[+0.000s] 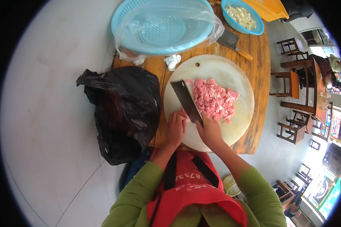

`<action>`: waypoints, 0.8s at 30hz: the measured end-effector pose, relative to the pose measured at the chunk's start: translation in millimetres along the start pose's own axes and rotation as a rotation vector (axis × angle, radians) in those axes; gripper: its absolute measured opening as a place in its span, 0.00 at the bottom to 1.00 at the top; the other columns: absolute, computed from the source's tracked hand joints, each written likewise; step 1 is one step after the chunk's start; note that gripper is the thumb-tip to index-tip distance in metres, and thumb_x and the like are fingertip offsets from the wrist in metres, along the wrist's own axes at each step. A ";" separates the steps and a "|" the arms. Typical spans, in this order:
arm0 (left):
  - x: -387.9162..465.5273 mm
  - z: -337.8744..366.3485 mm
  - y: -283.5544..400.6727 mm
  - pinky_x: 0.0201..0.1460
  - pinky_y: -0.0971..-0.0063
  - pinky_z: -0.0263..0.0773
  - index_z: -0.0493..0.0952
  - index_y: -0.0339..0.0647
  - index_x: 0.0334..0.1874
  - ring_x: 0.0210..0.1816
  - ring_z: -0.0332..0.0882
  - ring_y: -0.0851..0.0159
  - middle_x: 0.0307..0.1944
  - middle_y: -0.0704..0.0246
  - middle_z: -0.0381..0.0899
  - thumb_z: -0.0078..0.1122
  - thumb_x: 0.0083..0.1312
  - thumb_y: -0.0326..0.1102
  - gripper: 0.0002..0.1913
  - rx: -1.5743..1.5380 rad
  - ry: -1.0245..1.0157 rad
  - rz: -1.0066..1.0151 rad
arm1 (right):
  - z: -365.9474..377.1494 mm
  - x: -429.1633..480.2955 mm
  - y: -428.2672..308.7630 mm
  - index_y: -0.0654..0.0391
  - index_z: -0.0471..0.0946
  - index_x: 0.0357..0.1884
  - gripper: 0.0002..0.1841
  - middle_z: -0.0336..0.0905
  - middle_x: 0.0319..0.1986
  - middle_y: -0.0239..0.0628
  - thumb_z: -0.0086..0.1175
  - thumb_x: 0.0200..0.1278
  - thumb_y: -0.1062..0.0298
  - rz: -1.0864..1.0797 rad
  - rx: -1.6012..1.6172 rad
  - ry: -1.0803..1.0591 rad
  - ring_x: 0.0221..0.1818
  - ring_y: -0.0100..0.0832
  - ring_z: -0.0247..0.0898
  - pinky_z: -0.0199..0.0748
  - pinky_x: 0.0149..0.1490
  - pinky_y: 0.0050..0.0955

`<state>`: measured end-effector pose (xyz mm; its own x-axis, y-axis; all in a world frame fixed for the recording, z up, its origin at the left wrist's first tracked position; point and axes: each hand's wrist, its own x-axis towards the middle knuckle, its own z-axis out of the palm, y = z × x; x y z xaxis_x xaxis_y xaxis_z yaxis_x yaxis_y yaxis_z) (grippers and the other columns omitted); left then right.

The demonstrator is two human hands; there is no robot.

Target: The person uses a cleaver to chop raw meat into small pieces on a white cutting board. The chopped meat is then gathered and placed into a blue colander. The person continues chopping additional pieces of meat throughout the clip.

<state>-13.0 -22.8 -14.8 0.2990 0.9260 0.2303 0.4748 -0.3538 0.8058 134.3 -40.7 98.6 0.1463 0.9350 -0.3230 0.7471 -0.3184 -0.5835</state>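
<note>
A round, pale cutting board lies on a wooden table, with a heap of chopped pink raw meat on it. My right hand grips a cleaver whose dark blade slants across the board, left of the heap. Beside the blade's lower part, my left hand has its fingers curled on a small piece of raw meat at the board's left edge. The cleaver's handle is mostly hidden in my right hand.
A black plastic bag sits left of the board. Beyond are crumpled white paper, a blue basket under clear plastic, a second cleaver and a blue bowl of pale cut food. Wooden stools and people are at right.
</note>
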 end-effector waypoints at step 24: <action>4.0 -3.1 7.9 0.50 0.56 0.70 0.70 0.36 0.39 0.45 0.73 0.48 0.44 0.57 0.73 0.57 0.68 0.29 0.05 -0.018 -0.042 0.005 | 24.1 30.5 -3.5 0.65 0.72 0.59 0.22 0.79 0.25 0.60 0.56 0.67 0.64 0.029 -0.003 0.091 0.31 0.60 0.78 0.75 0.37 0.52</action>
<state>-10.6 -21.5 -5.7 0.3362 0.9178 0.2115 0.4581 -0.3555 0.8147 120.5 -14.9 72.8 0.2257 0.9359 -0.2706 0.7439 -0.3449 -0.5724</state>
